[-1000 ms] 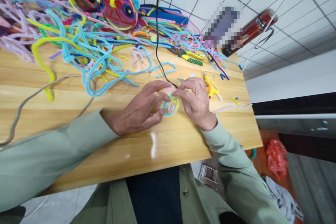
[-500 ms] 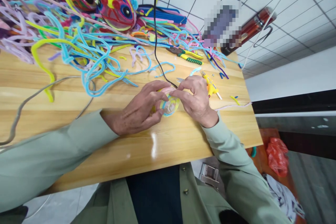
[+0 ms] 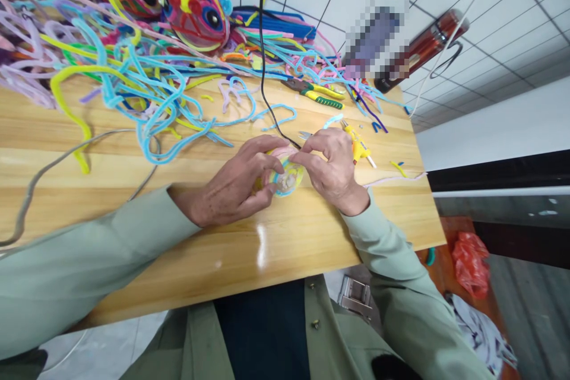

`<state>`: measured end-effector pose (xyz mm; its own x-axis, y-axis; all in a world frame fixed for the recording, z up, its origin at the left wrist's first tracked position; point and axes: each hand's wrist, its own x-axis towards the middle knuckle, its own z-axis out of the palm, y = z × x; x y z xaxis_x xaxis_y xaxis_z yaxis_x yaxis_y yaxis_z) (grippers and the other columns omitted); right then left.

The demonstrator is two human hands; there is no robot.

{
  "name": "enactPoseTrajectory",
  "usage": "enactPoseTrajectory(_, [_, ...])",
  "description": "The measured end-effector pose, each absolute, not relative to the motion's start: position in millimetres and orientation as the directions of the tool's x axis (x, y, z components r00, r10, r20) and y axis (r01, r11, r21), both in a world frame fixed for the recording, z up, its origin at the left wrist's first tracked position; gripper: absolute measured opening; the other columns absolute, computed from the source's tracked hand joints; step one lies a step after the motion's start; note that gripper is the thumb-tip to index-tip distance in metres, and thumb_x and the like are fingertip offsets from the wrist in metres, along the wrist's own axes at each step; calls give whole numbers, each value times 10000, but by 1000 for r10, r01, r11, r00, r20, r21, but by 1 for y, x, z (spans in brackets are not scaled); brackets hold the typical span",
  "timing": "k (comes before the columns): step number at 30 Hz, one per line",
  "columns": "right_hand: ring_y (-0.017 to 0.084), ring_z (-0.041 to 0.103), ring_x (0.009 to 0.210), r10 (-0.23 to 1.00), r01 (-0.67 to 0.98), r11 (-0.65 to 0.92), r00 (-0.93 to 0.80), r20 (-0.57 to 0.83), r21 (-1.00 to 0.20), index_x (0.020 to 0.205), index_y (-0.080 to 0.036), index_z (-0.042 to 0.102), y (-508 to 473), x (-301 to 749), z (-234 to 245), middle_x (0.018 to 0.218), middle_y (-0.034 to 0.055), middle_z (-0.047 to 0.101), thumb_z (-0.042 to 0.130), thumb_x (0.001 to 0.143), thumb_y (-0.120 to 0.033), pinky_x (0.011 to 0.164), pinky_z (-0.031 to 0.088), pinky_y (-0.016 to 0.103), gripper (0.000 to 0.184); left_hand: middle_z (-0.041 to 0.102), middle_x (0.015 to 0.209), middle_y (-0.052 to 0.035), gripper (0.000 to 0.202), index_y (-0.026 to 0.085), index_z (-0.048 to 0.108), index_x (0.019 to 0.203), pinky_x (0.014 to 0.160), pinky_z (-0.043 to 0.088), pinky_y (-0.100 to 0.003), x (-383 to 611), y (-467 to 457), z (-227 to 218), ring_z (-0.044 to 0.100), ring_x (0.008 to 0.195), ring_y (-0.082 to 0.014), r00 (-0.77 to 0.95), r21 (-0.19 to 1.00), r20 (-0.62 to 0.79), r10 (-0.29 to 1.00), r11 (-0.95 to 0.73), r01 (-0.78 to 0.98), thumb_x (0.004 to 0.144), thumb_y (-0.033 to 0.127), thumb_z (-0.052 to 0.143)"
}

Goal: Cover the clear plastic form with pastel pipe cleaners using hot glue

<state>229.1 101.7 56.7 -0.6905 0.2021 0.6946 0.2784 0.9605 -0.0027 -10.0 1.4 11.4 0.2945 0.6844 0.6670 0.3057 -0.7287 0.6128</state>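
In the head view, fingers are covering part of the small multicoloured coil [image 3: 287, 181], and the right hand [image 3: 330, 171] is partly hiding the yellow glue gun [image 3: 358, 143]. The left hand [image 3: 236, 184] is grasping the coil's left side, thumb and fingers slightly parted around it. Right fingertips are touching its far right edge; whether they are pinching it, I cannot tell. The coil is sitting left of the glue gun, over the table [image 3: 312, 243].
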Motion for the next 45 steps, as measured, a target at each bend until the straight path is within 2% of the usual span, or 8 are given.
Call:
enactPoseTrajectory(8, [210, 705, 980, 151, 249, 968, -663, 733, 26, 1173, -298, 736, 99, 227, 58, 995, 7, 757, 582, 1127, -152, 878, 571, 398, 218, 574, 1616, -159, 317, 297, 535, 1364, 1289, 529, -633, -12, 0, 12, 554, 1572, -339, 292, 615, 655, 697, -717, 329, 1072, 206, 621])
enactPoseTrajectory(18, [207, 740, 1018, 183, 230, 972, -657, 731, -37, 1234, -302, 721, 98, 232, 52, 1038, 21, 793, 596, 1132, -143, 924, 590, 409, 226, 606, 1603, -149, 296, 298, 542, 1341, 1303, 519, -613, -10, -2, 12, 564, 1572, -338, 269, 629, 647, 714, -698, 341, 1076, 210, 641])
enactPoseTrajectory(29, [227, 758, 1063, 202, 264, 964, -699, 686, -15, 1294, -310, 719, 95, 235, 53, 1106, 30, 819, 579, 1119, -125, 931, 585, 422, 291, 574, 1606, -157, 210, 295, 534, 1369, 1287, 533, -580, -10, -3, 11, 566, 1566, -304, 242, 642, 641, 728, -681, 352, 1161, 297, 561])
enactPoseTrajectory(34, [259, 756, 1132, 285, 287, 954, -764, 579, -91, 1388, -304, 708, 90, 240, 58, 1220, 76, 811, 485, 1123, -166, 966, 576, 480, 372, 590, 1607, -156, 203, 295, 556, 1365, 1277, 535, -604, -10, -3, 11, 587, 1547, -330, 205, 677, 634, 746, -663, 319, 1167, 327, 578])
enactPoseTrajectory(37, [290, 754, 1169, 334, 292, 942, -774, 538, -166, 1430, -284, 700, 85, 242, 61, 1269, 102, 801, 488, 1144, -274, 999, 572, 509, 355, 586, 1611, -159, 210, 291, 548, 1372, 1287, 526, -610, -10, -3, 12, 581, 1556, -329, 212, 672, 628, 749, -659, 336, 1165, 307, 575])
enactPoseTrajectory(39, [319, 745, 1204, 371, 300, 928, -778, 507, -220, 1465, -276, 684, 82, 244, 60, 1316, 123, 783, 527, 1157, -432, 1023, 576, 538, 379, 578, 1611, -163, 214, 288, 531, 1377, 1294, 523, -600, -10, -3, 13, 570, 1567, -318, 216, 661, 631, 745, -662, 352, 1166, 291, 563])
enactPoseTrajectory(42, [377, 709, 1307, 428, 318, 898, -793, 434, -304, 1552, -267, 626, 78, 246, 57, 1425, 166, 726, 596, 1093, -697, 1087, 584, 610, 630, 575, 1601, -168, 222, 288, 504, 1388, 1294, 524, -594, -11, -3, 13, 557, 1576, -309, 227, 644, 638, 736, -672, 366, 1169, 276, 539])
enactPoseTrajectory(45, [426, 652, 1426, 470, 348, 871, -799, 377, -347, 1621, -265, 556, 74, 246, 53, 1524, 200, 657, 681, 977, -845, 1165, 568, 679, 876, 568, 1613, -170, 272, 293, 486, 1435, 1292, 531, -597, -12, -3, 13, 551, 1587, -311, 242, 648, 626, 741, -668, 366, 1169, 292, 546])
